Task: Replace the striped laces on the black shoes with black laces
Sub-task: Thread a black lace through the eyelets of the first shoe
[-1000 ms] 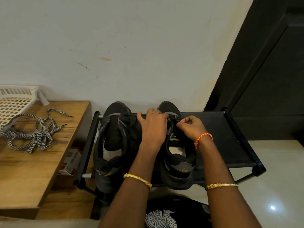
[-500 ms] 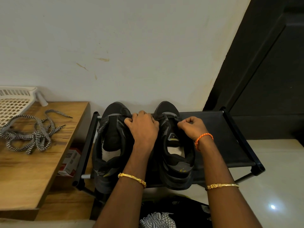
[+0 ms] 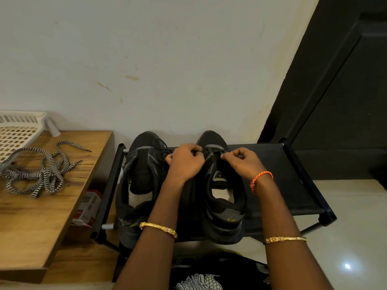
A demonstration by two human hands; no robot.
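Lacing the right-hand shoe (image 3: 223,191) with a black lace (image 3: 211,151) appears to be the step in hand: both striped laces (image 3: 39,174) already lie in a loose tangle on the wooden table (image 3: 31,222), well apart from the shoes, so the removal half of the task looks done. Left-hand shoe (image 3: 140,185) seems to carry a black lace near its toe end, loosely looped; how many eyelets are threaded cannot be told, black on black

Both shoes sit side by side on the black rack (image 3: 293,176), toes toward the wall

Hands: left hand (image 3: 185,164) rests at the inner edge of the right-hand shoe, near its front eyelets, fingers curled and pinching what looks like one end of the black lace. Right hand (image 3: 240,162) is at the outer side of the same shoe, thumb and forefinger pinched together on the other end. Wrists level, forearms reaching forward nearly parallel, palms down

Judgement on next move: it calls for evening the two ends, then feeding each tip through the next pair of eyelets toward the tongue, with fine fingertip control, since the tips are small and hard to see against the dark upper. Risk: a skipped eyelet goes unnoticed
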